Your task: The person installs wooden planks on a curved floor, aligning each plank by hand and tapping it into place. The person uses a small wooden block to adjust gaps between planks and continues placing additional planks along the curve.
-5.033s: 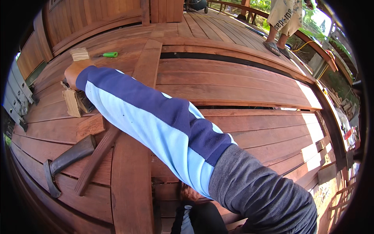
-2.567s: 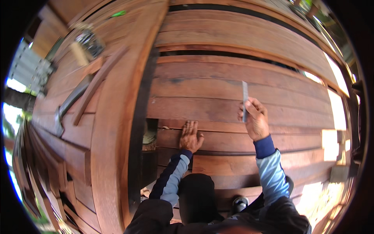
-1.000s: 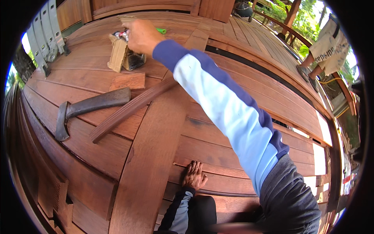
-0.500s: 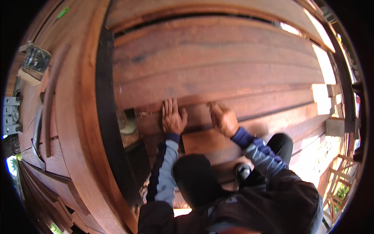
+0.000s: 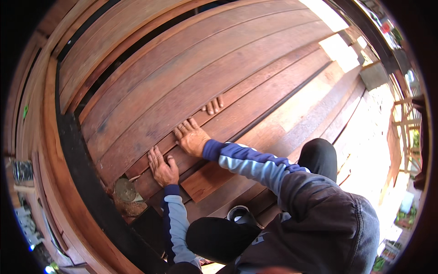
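Note:
My left hand lies with fingers stretched across a narrow reddish-brown plank, near its left end. Just to the right, my right hand rests flat, its fingertips at the edge of the adjoining wide board. Neither hand holds anything. Beyond my right hand, another person's fingers curl over the narrow plank from a gap beside the wide board; the rest of that hand is hidden. A shorter, lighter wood piece lies on the planks nearer my knees.
A dark beam runs along the left. Beside it, an opening at the board ends shows a round greyish piece. A dark gap separates planks on the right. A pale block stands at the far right.
The view has turned. My right hand has gone from closed to flat and moved closer to my left, which stays on the boards. The other person's fingers have come into sight.

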Motion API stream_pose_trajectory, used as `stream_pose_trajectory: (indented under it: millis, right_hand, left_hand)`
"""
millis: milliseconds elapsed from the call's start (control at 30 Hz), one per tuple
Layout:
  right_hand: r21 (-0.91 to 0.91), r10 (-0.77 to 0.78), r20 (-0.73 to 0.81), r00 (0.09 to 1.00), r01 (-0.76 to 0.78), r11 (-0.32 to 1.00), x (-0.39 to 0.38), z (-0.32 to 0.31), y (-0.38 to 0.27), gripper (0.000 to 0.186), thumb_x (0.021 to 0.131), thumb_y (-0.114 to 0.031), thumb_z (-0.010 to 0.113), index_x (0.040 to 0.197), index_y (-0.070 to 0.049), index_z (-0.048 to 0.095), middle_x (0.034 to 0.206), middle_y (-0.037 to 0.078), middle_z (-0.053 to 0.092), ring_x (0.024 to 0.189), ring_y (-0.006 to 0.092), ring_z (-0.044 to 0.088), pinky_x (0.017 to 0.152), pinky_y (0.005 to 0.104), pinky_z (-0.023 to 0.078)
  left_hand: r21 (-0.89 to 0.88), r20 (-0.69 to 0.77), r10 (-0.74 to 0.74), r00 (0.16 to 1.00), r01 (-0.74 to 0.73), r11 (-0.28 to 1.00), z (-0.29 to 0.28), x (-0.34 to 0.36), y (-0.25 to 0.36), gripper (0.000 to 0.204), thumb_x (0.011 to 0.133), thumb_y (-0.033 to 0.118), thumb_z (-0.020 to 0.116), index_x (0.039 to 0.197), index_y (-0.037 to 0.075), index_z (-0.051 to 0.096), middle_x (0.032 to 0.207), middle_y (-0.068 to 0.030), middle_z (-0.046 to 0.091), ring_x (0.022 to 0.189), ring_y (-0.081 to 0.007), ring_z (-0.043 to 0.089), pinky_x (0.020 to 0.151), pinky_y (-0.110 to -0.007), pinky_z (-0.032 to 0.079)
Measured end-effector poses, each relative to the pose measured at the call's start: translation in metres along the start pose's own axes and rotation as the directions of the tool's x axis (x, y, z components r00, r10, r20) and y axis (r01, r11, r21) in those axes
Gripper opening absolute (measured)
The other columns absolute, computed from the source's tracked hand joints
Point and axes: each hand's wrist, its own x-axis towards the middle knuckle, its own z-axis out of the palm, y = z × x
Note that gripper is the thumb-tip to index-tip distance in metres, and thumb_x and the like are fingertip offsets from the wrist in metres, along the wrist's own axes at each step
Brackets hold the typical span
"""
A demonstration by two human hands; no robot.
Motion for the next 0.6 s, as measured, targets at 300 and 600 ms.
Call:
stream_pose_trajectory:
  millis: [300, 600]
  right_hand:
    - [0.049, 0.058, -0.063, 0.996, -0.054, 0.997, -0.01, 0.019, -0.005, 0.057, 0.096, -0.036, 0.042, 0.14, 0.001, 0.042, 0.147, 0.019, 0.037, 0.141, 0.0344, 0.026, 0.117, 0.0491, 0.014]
    - [0.082, 0.063, -0.031, 0.998, -0.06, 0.995, -0.012, 0.012, -0.01, 0.063, 0.094, -0.036, 0.043, 0.141, 0.004, 0.038, 0.148, 0.022, 0.033, 0.141, 0.0393, 0.023, 0.117, 0.0503, 0.011]
  left_hand:
    - [0.043, 0.103, -0.082, 0.991, 0.078, 0.996, 0.001, -0.004, 0.002, 0.063, 0.093, 0.039, 0.044, 0.146, 0.006, 0.034, 0.149, -0.0198, 0.035, 0.136, -0.0379, 0.035, 0.111, -0.047, 0.027]
    - [0.108, 0.121, 0.035, 0.992, -0.048, 0.993, 0.005, 0.0, -0.001, 0.07, 0.094, 0.045, 0.043, 0.146, 0.0, 0.027, 0.15, -0.0236, 0.027, 0.14, -0.0392, 0.025, 0.114, -0.051, 0.019]
